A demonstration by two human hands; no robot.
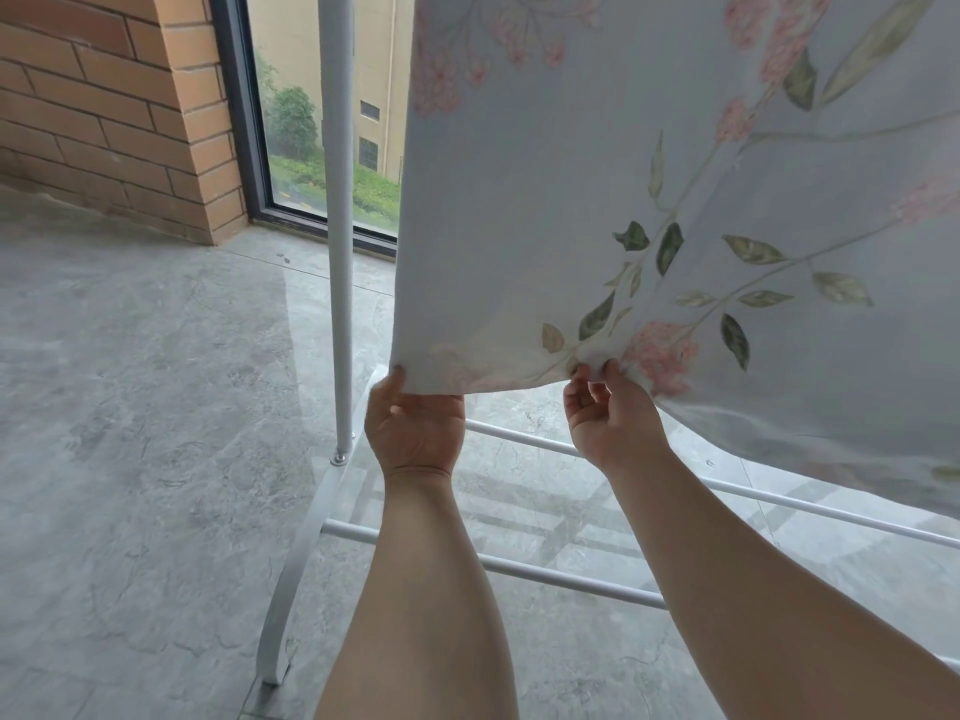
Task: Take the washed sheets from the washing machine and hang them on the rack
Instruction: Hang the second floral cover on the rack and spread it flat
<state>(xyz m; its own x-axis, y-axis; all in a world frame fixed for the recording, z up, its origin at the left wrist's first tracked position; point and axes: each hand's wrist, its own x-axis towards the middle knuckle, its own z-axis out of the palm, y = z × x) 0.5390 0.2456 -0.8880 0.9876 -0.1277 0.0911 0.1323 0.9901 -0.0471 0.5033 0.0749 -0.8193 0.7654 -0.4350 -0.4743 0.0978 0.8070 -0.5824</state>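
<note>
Beside rack (340,252), sheet (571,200) lengthwise vertical, hem pinched by left hand (415,423), right hand (608,418) fingers (621,379)

sheet (623,174): is hanging right of the upright pole (340,252), above the lower rails (571,574).
left hand (415,428): is holding the sheet's bottom edge at its left corner, just right of the pole.
right hand (608,418): is pinching the same edge, right of the left hand.
window (291,122): is standing behind pole and sheet.
brick wall (104,106): is running left of the window.
floor (130,407): is lying under the rails.
</note>
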